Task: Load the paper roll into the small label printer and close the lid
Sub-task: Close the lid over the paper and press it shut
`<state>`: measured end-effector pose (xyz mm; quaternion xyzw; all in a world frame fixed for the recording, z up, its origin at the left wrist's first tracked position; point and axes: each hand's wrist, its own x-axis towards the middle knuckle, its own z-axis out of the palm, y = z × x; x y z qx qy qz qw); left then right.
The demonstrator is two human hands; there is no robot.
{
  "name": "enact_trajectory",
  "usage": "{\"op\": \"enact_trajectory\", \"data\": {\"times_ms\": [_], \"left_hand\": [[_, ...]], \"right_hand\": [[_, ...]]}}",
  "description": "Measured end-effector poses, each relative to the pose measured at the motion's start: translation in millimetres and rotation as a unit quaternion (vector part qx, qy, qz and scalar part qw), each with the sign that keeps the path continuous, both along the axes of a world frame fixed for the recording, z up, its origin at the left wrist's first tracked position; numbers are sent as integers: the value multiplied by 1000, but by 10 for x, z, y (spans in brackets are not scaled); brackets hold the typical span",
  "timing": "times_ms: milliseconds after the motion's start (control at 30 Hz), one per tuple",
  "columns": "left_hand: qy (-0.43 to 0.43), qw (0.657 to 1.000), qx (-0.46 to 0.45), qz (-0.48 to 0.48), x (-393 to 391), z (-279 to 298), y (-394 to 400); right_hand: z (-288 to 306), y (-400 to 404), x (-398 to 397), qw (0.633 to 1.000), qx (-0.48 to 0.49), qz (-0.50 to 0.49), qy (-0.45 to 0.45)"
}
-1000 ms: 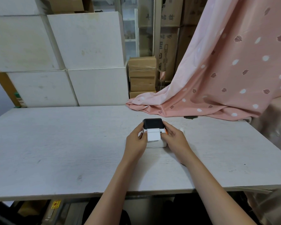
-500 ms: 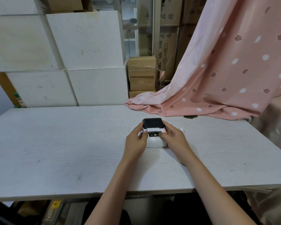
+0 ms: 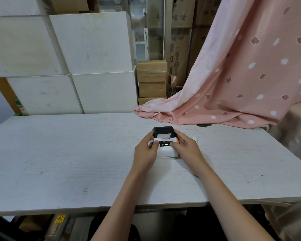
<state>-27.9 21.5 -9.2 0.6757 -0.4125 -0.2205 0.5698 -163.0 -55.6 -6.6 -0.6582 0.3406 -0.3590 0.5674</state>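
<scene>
Nearest the camera, two bare forearms reach forward over the front edge of the white table (image 3: 63, 162), converging on the small label printer (image 3: 166, 150), which sits on the tabletop a little right of its middle. The left hand (image 3: 146, 151) cups the printer's left side, fingers curled loosely round the body with the thumb laid on the front top edge beside the lit green indicator. The right hand (image 3: 185, 149) holds the printer's right side in the same way, thumb on the top face near the indicator, fingers wrapped round the flank where an orange tab (image 3: 178, 141) shows. On the printer's far half the black lid (image 3: 163, 131) is tilted up, and a white strip of the paper roll (image 3: 163, 135) shows beneath it. Just right of the printer, past the right hand, a small white object (image 3: 195, 138) lies on the table; what it is cannot be told. Beyond the printer, a pink patterned cloth (image 3: 241, 80) spills onto the table's far right edge. Behind the printer to the left, large white boxes (image 3: 87, 58) are stacked, with brown cartons (image 3: 151, 80) between them and the cloth.
</scene>
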Motion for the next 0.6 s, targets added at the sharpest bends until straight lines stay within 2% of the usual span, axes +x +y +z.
{"op": "enact_trajectory", "data": {"times_ms": [600], "left_hand": [[4, 1000, -8, -10, -18, 26, 23]], "right_hand": [[-21, -22, 6, 1000, -2, -4, 0]]}}
